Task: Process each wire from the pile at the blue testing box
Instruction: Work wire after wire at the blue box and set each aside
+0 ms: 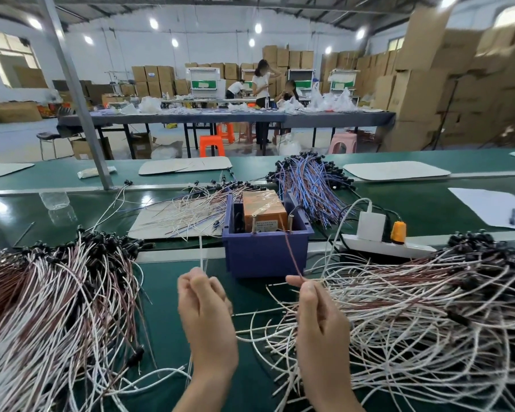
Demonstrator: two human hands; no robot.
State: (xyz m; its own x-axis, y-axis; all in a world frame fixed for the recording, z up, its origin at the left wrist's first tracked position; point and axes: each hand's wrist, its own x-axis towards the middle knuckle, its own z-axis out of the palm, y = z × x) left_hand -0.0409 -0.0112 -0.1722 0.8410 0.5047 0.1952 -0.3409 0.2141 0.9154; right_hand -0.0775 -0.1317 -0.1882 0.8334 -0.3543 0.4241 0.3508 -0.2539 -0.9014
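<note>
Green bench mat [167, 331], blue testing box [265, 254] at its middle, left hand [204, 304] just before it pinching a white wire [202, 254], right hand [318, 316] pinching a brown wire [292, 251] reaching the box's rim, wire piles [428, 307] either side, warehouse behind with stacked cardboard boxes [428, 84].

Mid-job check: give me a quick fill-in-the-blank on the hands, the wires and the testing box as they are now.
1. The left hand pinches a white wire, the right hand a brown wire; the one reaching the testing box is the ____ one.
2. The box's plastic walls are ____.
3. Inside it sits an ____ device.
4. The power strip lies to the person's ____ of the box.
Missing words: brown; blue; orange; right.
</note>
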